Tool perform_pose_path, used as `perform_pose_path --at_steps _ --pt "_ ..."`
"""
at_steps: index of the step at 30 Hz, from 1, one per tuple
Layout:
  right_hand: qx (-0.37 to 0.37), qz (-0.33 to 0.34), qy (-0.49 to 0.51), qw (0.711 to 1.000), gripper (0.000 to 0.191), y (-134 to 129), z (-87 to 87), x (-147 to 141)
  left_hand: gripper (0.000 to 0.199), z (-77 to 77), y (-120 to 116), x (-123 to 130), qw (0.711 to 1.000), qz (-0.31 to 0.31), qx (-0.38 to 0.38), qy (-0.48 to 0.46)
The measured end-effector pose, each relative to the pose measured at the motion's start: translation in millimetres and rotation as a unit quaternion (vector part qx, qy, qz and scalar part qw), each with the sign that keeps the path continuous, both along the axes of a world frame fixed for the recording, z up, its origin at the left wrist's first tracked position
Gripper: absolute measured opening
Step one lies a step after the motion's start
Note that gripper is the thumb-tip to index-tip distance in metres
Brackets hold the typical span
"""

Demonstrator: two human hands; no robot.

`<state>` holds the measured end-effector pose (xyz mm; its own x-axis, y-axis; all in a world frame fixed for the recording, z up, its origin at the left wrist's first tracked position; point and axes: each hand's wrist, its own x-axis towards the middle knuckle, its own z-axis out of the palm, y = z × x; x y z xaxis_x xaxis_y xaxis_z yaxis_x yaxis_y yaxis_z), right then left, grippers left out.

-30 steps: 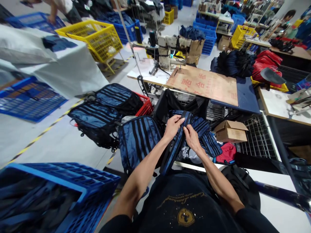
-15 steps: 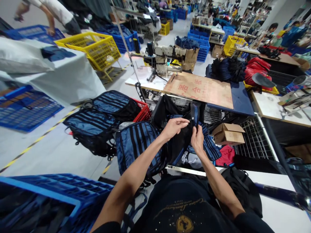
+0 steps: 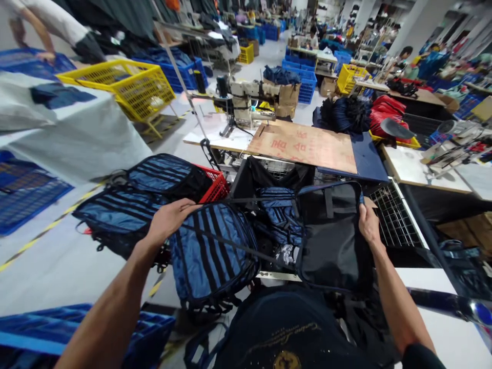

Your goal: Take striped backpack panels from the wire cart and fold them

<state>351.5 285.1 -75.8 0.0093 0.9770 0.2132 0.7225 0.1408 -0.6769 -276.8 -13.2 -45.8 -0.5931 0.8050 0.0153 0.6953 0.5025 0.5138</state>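
Note:
My right hand (image 3: 369, 224) is closed on the right edge of a black bag panel (image 3: 326, 251) with dark blue binding, which lies spread in front of me. My left hand (image 3: 172, 218) is out to the left, its fingers pinched on thin black straps (image 3: 230, 241) that run taut across towards the panel. Below those straps a blue backpack (image 3: 213, 246) with black stripes stands just right of my left hand. Folded blue striped pieces (image 3: 280, 212) lie in the bin between the backpack and the panel.
Two more blue backpacks (image 3: 115, 210) rest at the left by a red crate (image 3: 217, 187). A sewing machine (image 3: 249, 97) stands beyond on a table with a cardboard sheet (image 3: 303, 146). A blue crate (image 3: 115, 328) is near me at lower left. A person bends over at upper left.
My hands have moved from close together to far apart. The left has gone left, drawing the straps out; the right has gone right, spreading the panel open.

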Motion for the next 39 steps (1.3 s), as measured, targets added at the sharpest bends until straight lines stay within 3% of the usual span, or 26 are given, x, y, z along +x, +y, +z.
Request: perform_pose_path --at_steps 2,4,7,9,12,14,16,18,20,23,25,27,29,31,34,37,39 --pt "0.018 0.004 0.007 1.000 0.063 -8.5 0.9 -8.1 0.056 -10.6 4.5 2.5 0.999 -0.021 -0.016 0.032" --pt "0.051 0.007 0.030 0.998 0.062 -22.3 6.3 -24.3 0.064 -13.3 19.5 20.9 0.998 -0.053 0.007 0.033" --pt "0.114 -0.001 0.074 0.991 0.056 -56.3 15.0 -60.8 0.072 -4.5 50.1 84.7 0.989 -0.076 0.101 -0.078" --pt "0.139 0.006 0.090 0.986 0.052 -86.3 12.1 -90.4 0.067 6.4 69.8 146.2 0.953 -0.104 0.151 -0.240" --pt "0.156 0.112 0.076 0.979 0.046 -133.2 -11.6 -128.9 0.060 24.1 92.2 238.4 0.862 -0.165 0.185 -0.443" --pt "0.159 0.216 0.050 0.962 0.041 -161.1 -34.5 -141.0 0.052 32.5 101.3 283.4 0.815 -0.195 0.186 -0.514" --pt "0.158 0.292 0.035 0.943 0.034 -182.7 -54.7 -138.8 0.040 35.0 105.5 311.2 0.802 -0.215 0.177 -0.528" --pt "0.139 0.339 0.034 0.930 0.029 -195.5 -66.1 -123.8 0.030 30.9 104.7 325.9 0.814 -0.229 0.148 -0.512" --pt "0.098 0.397 0.032 0.912 0.027 -197.5 -65.8 -100.3 0.026 23.1 100.3 334.1 0.837 -0.241 0.104 -0.480" --pt "0.092 0.443 0.020 0.892 0.022 -179.2 -45.4 -61.0 0.030 14.4 92.3 342.4 0.857 -0.269 0.053 -0.436" --pt "0.152 0.391 0.004 0.908 0.018 -154.1 -23.7 -39.7 0.032 16.2 88.1 345.6 0.844 -0.307 0.035 -0.438" --pt "0.188 0.350 -0.026 0.917 0.031 -123.1 -1.3 -25.3 0.033 25.2 83.7 344.9 0.818 -0.364 0.015 -0.445" --pt "0.172 0.375 -0.055 0.909 0.047 -94.0 17.0 -16.1 0.032 38.2 77.7 338.1 0.792 -0.424 -0.003 -0.439" --pt "0.099 0.417 -0.065 0.901 0.050 -76.0 29.1 -9.5 0.027 50.2 69.7 324.1 0.783 -0.467 -0.014 -0.411" --pt "-0.073 0.433 -0.051 0.897 0.043 -78.6 36.2 -4.7 0.020 56.0 56.7 292.0 0.828 -0.473 0.006 -0.301" --pt "-0.195 0.443 -0.029 0.875 0.040 -104.3 37.4 -13.9 0.014 45.0 48.5 255.3 0.907 -0.397 0.070 -0.124" --pt "-0.224 0.456 -0.018 0.861 0.039 -119.5 39.1 -28.6 0.012 32.7 47.0 232.9 0.935 -0.342 0.089 0.025"
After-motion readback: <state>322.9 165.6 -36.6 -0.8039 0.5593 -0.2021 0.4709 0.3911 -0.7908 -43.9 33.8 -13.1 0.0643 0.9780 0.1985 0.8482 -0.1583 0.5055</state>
